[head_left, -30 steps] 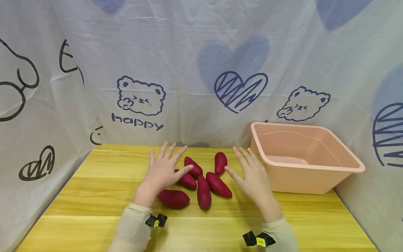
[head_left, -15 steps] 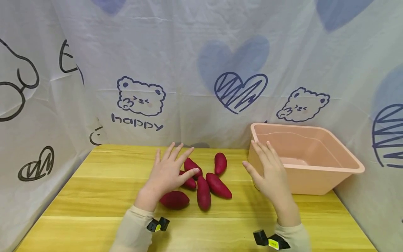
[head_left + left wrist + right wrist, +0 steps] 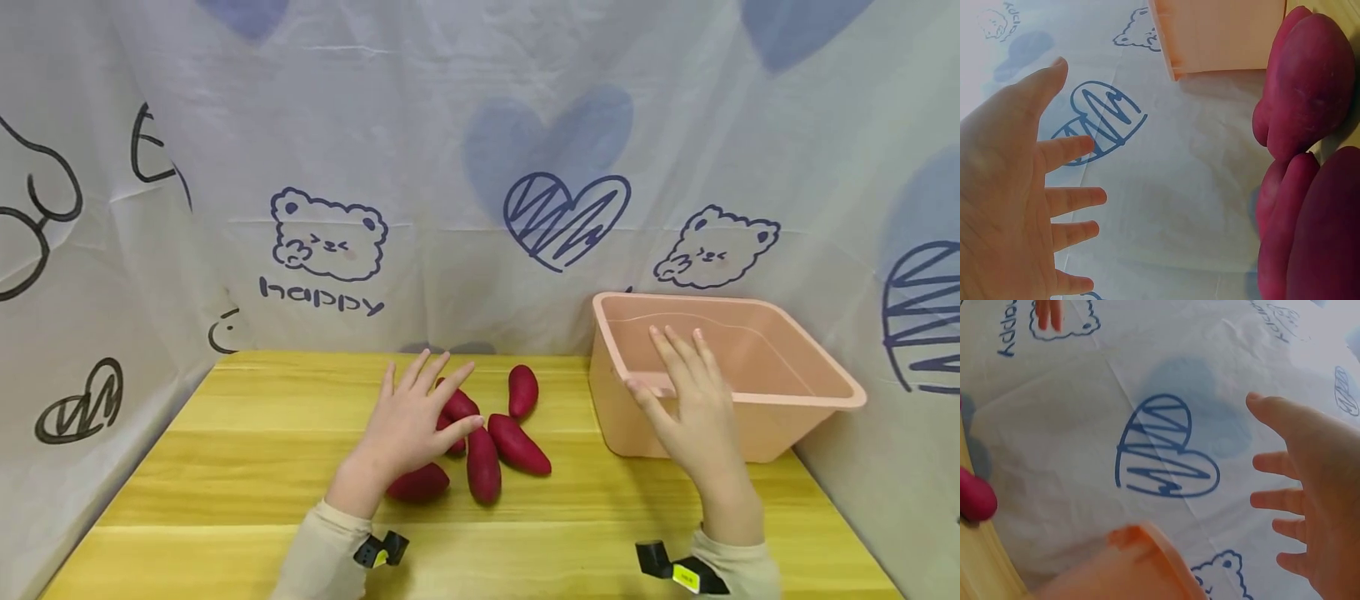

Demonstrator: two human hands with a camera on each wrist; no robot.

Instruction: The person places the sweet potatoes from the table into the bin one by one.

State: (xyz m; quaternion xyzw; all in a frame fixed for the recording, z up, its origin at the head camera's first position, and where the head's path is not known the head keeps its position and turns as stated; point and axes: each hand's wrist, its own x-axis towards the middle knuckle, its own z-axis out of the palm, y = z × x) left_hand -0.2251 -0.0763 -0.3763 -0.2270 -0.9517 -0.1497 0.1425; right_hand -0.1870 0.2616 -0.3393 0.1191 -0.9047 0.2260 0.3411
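Note:
Several dark red sweet potatoes lie grouped on the wooden table, and one sits a little apart at the back. My left hand hovers over the left of the group with fingers spread, hiding parts of some; in the left wrist view a gap shows between the hand and the sweet potatoes. Over the near left side of a pink plastic basin, my right hand is held with its fingers straight and holds nothing. The right wrist view shows the basin's rim below that hand.
The yellow wooden table reaches back to a white cloth printed with hearts and bears, which also hangs at both sides. The basin stands at the back right, close to the cloth. Each wrist wears a small black camera.
My right hand has moved right, from beside the sweet potatoes to over the basin's near side. The left hand has shifted slightly right. The sweet potatoes and basin have stayed in place.

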